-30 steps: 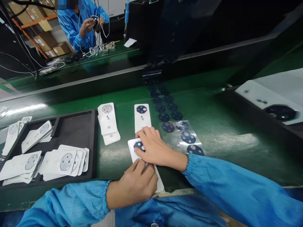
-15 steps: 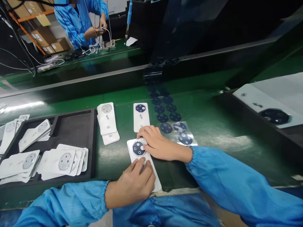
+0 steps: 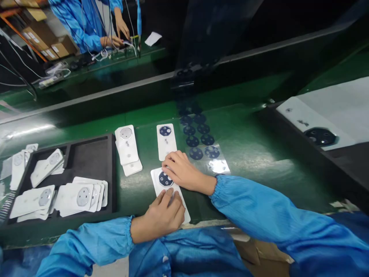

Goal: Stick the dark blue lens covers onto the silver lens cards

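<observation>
1. At the near edge of the green table [image 3: 245,154], a white panel [image 3: 155,178] lies flat beneath both hands, its dark disc [image 3: 165,178] towards the far end.
2. At the panel's 6 o'clock end, the left hand [image 3: 164,215] has its fingers bent and bunched, tips just below the disc; whether they pinch anything, I cannot tell.
3. From 2 o'clock, the right hand [image 3: 186,171] lies palm down over the far right corner, fingers close together; its contact underneath is hidden.
4. Judging by its thin, flat look, the panel should be light and stiff, its smooth face probably slippery and easily scuffed. Both long edges, at 3 and 9 o'clock, seem the best hold, keeping fingertips off the disc.
5. Around the panel: a similar one [image 3: 166,145] at 12 o'clock, disc-printed clear film [image 3: 192,141] at 1, stacked panels [image 3: 128,148] at 10.
</observation>
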`<state>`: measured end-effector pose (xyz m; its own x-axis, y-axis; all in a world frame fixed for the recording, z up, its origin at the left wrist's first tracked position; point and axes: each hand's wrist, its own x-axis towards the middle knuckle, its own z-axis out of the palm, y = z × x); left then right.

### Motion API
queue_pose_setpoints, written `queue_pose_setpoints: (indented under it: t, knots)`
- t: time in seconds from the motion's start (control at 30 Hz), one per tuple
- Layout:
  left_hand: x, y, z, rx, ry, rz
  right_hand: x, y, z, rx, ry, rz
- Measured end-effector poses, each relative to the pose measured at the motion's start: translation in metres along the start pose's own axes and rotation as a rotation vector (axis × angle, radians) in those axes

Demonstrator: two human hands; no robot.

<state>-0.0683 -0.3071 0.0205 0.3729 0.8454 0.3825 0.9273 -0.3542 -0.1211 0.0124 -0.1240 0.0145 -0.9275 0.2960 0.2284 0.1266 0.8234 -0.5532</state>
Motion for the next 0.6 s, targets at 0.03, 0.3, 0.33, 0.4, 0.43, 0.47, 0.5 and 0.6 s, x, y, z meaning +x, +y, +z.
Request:
queue_pose_setpoints:
  t: [0.03,0.3,0.33,0.4,0.43,0.47,0.5,0.6]
  knots:
    - [0.001,0.001,0.001,0.003,0.013,-0.013,-0.001,0.001,0.000,0.033,0.012,-0.045]
    - [0.000,-0.004,-0.002,-0.039,0.150,-0.052,0.006,0.019,-0.009,0.581,0.268,0.034]
    - [0.000,-0.006,-0.002,-0.047,0.199,-0.078,0.010,0.029,-0.013,0.601,0.346,0.109]
    - [0.000,-0.012,-0.001,-0.042,0.263,-0.179,0.021,0.051,-0.020,0.534,0.500,0.231]
    - [0.001,-0.015,0.000,-0.036,0.250,-0.237,0.027,0.063,-0.023,0.491,0.556,0.279]
    - [0.002,-0.017,0.002,-0.033,0.204,-0.284,0.034,0.074,-0.024,0.443,0.596,0.319]
    - [0.002,-0.019,0.004,-0.034,0.145,-0.317,0.042,0.082,-0.025,0.395,0.615,0.346]
    - [0.000,-0.018,0.007,-0.087,0.035,-0.221,0.066,0.090,-0.018,0.260,0.581,0.346]
